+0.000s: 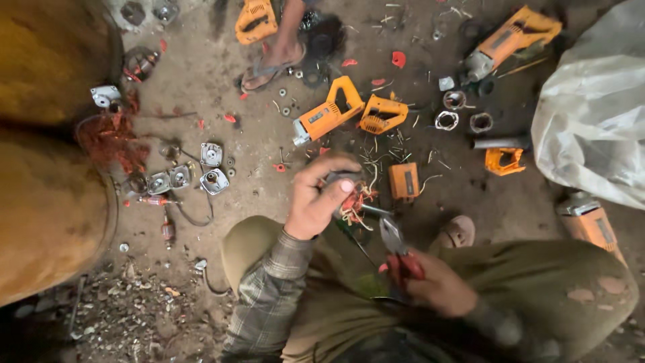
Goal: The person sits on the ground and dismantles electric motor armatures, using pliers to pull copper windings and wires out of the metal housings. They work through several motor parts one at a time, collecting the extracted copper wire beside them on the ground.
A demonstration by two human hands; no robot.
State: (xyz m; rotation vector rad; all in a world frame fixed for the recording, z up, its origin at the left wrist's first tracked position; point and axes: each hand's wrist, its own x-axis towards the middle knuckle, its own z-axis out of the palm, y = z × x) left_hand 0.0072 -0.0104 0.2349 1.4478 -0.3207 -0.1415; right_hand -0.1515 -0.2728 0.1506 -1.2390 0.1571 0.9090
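Now, coil: a dark motor part (346,191) with red and copper wires spilling right, held mid-scene above the dirt floor (255,141).
Left hand: left hand (314,202) curled around the coil, thumb on top.
Right hand: right hand (437,286) clenched on red-handled pliers (396,245), jaws pointing far-left, just beside the wires.
Near right: small orange casing (404,180).
Far: orange tool bodies (328,115), metal rings (447,121), another person's sandalled foot (272,64).
Left: grey caps (211,154).
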